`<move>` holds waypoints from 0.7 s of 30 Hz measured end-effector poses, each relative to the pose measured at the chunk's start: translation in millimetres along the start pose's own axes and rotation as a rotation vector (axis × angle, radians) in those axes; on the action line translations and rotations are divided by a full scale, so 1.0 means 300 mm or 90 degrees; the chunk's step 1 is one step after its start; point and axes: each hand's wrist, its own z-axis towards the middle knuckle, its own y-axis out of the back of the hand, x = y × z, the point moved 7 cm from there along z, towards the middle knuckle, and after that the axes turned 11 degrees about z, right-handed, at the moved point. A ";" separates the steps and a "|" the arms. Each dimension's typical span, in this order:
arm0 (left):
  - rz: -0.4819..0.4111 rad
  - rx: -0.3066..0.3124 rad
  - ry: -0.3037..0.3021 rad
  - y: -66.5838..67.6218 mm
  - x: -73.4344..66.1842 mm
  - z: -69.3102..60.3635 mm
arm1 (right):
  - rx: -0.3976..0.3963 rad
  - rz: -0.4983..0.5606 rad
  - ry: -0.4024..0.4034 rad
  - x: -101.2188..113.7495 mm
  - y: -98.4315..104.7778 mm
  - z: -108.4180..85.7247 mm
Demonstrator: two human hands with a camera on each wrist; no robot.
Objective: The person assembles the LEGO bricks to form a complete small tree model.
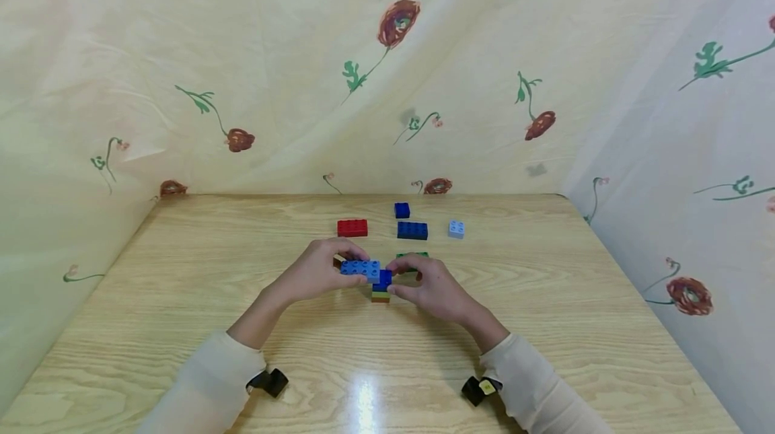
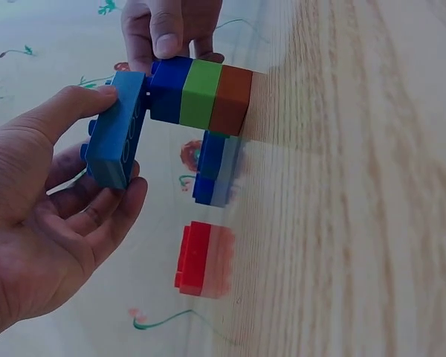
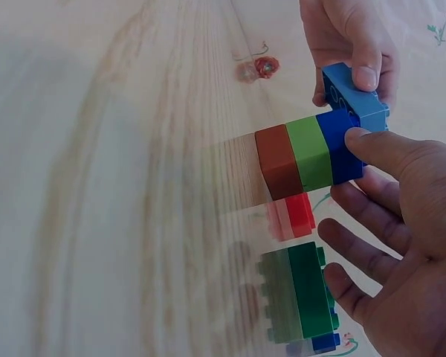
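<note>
My left hand [image 1: 316, 269] grips a long light blue brick [image 1: 357, 270] between thumb and fingers. One end of that brick overhangs the studs of a dark blue brick [image 2: 169, 91], at or just above them; whether they are pressed together I cannot tell. The dark blue brick tops an upright stack on the table, over a lime green brick [image 2: 201, 94] and a brown brick [image 2: 233, 100] at the bottom. From the other side my right hand [image 1: 440, 291] pinches the dark blue brick, its lower fingers spread loosely in the right wrist view.
Behind the hands lie a red brick [image 1: 352, 228], a long dark blue brick [image 1: 412, 230], a small dark blue brick [image 1: 402, 210] and a small light blue brick [image 1: 457, 229]. A green brick [image 3: 310, 290] sits behind my right hand. Flowered cloth [image 1: 290, 84] walls the wooden table [image 1: 327, 367].
</note>
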 end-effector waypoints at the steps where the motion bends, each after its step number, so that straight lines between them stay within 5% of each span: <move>1: 0.001 -0.001 0.001 0.000 -0.001 0.000 | 0.000 -0.001 0.001 0.001 0.000 0.000; 21: 0.044 0.004 -0.032 -0.001 -0.048 0.004 | -0.003 -0.005 0.000 0.009 -0.004 -0.003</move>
